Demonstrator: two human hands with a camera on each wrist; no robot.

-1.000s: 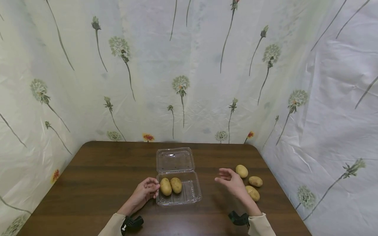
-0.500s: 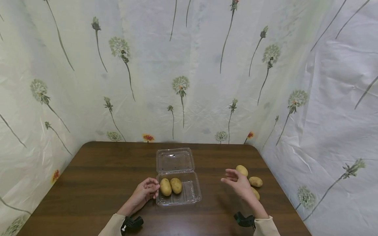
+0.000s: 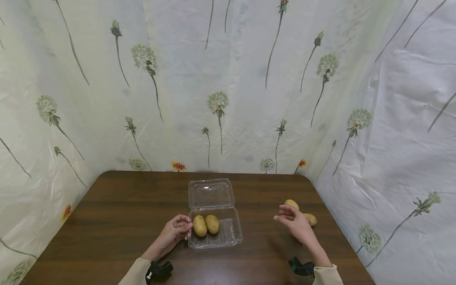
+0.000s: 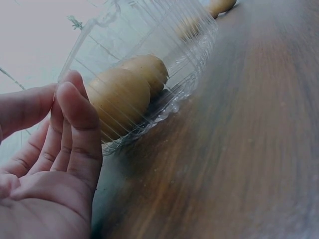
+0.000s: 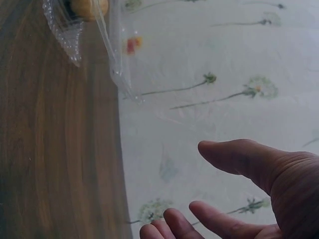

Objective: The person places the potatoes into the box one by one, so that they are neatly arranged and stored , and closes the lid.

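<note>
A clear plastic clamshell container (image 3: 230, 229) lies on the table with its lid (image 3: 211, 194) folded back. Two potatoes (image 3: 200, 226) sit side by side in the left part of its base. My left hand (image 3: 174, 230) pinches the container's left rim between thumb and fingers, as the left wrist view also shows (image 4: 60, 144). Over on the right, my right hand (image 3: 298, 225) hovers with fingers apart and holds nothing. Beyond it are one loose potato (image 3: 291, 203) and another potato (image 3: 311, 219), each partly covered by the hand. A third potato there is hidden behind the hand.
The brown wooden table (image 3: 135, 206) has rounded far corners. A pale curtain (image 3: 246, 130) printed with dandelions surrounds it at the back and sides. Dark wrist devices are strapped on both forearms, over light sleeves (image 3: 327, 275).
My right hand has moved right and slightly toward me, now covering the nearest loose potato. My left hand, the container and the potatoes inside have stayed in place.
</note>
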